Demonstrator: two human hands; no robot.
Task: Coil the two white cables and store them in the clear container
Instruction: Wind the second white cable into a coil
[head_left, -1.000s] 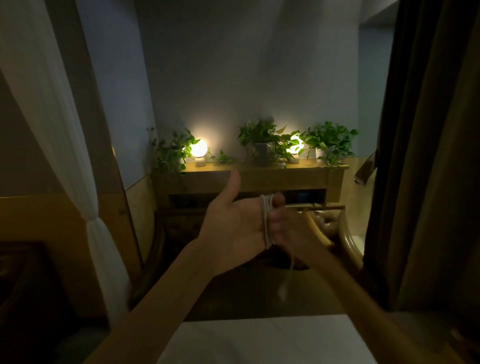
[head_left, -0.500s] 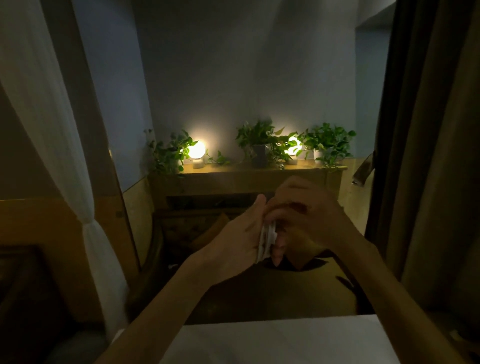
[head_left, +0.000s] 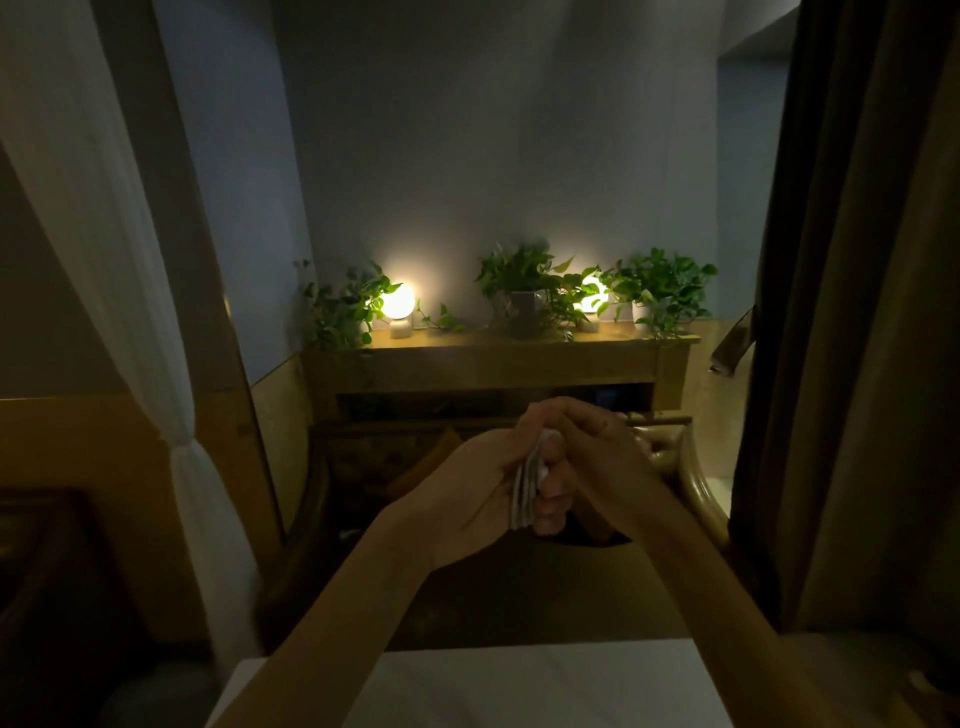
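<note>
2 hands meet in mid-air above the white bench. The left hand, palm up, holds the coiled white cable round its curled fingers. The right hand curls over the coil's top, pinching it.

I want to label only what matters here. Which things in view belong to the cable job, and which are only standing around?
Belong to the job: white cable, coiled; left hand and right hand, both gripping it. Clear container: not in view.

Only standing around: left lamp; right lamp; middle potted plant; wooden shelf; white curtain; dark curtain; white table.
</note>
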